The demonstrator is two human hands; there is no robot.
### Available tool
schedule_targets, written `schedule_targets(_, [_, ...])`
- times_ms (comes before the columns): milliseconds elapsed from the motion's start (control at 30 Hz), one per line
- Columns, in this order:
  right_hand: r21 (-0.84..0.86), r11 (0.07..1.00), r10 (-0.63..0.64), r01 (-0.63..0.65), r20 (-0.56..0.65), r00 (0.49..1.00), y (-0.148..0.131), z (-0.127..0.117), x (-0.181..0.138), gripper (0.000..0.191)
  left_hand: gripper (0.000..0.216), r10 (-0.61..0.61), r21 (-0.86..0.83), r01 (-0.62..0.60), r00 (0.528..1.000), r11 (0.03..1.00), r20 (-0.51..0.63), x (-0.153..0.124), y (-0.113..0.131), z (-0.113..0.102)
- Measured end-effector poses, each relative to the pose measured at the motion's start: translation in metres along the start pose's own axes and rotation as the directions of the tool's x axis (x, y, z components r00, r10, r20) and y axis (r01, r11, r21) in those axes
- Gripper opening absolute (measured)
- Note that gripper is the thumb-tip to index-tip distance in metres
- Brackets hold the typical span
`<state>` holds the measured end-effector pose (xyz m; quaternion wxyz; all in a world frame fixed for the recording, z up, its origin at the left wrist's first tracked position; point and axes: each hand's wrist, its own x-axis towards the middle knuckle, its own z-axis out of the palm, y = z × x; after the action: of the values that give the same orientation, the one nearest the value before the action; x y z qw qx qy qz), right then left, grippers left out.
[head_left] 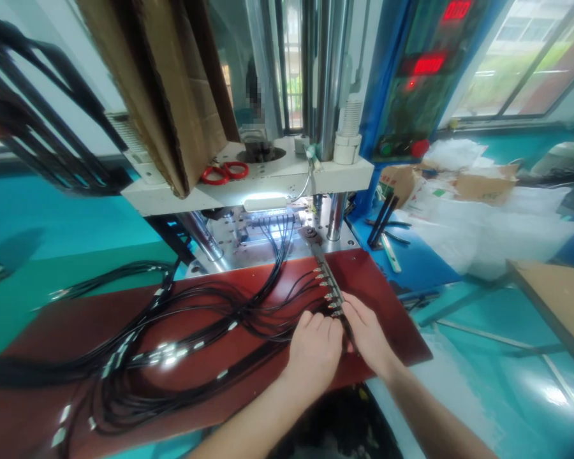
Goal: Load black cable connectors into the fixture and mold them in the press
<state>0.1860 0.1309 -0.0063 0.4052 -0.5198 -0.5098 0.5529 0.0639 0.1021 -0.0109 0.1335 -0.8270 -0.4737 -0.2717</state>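
Observation:
A long narrow metal bar [331, 277], with a round knob-like part at its far end, lies slanted over the red-brown board [377, 299]. Several black cables [249, 312] end in small metal connectors [324, 284] set in a row along its left side. My right hand [368, 335] grips the bar's near part from the right. Close beside it, my left hand [316, 347] is closed at the near end of the row, where black cables run in under its fingers. Its fingertips are hidden. Further cables lead to a lit metal mould [272, 223] in the press.
Red-handled scissors [224, 172] and a cardboard piece [172, 95] rest on the white press plate [253, 182]. Pliers [397, 229] and a cutter knife [391, 254] lie on the blue ledge at right. White bags [483, 217] stand beyond. Black cables hang at upper left.

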Motion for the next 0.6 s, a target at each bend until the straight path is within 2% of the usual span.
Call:
schedule_targets(100, [-0.03,0.999,0.014,-0.014,0.024,1.0,-0.005,-0.011,0.019,0.036,0.01,-0.012,-0.011,0.013,0.996,1.0,0.085,0.018,-0.003,0.006])
schedule_targets(267, [-0.208,0.978,0.037,0.002,0.185,0.982,-0.014,-0.038,0.054,0.035,0.011,-0.018,0.001,0.018,0.985,1.0,0.169,0.052,-0.002,0.015])
schedule_targets(433, [-0.408,0.91,0.057,0.064,0.279,0.959,-0.008,-0.059,0.063,0.035,0.014,-0.028,-0.042,0.04,0.964,0.998,0.264,0.062,0.011,0.02])
schedule_targets(500, [-0.556,0.823,0.056,0.114,0.28,0.958,-0.009,-0.063,0.061,0.033,0.016,-0.012,-0.081,0.037,0.956,0.996,0.292,0.063,0.013,0.024])
schedule_targets(533, [-0.655,0.738,0.028,0.166,0.275,0.961,-0.011,-0.064,0.06,0.031,0.016,-0.012,-0.107,0.046,0.952,0.993,0.307,0.063,0.013,0.025])
schedule_targets(600, [-0.845,0.455,-0.04,0.281,0.296,0.954,-0.017,-0.064,0.057,0.027,0.016,-0.03,-0.177,0.093,0.943,0.98,0.33,0.064,0.008,0.024])
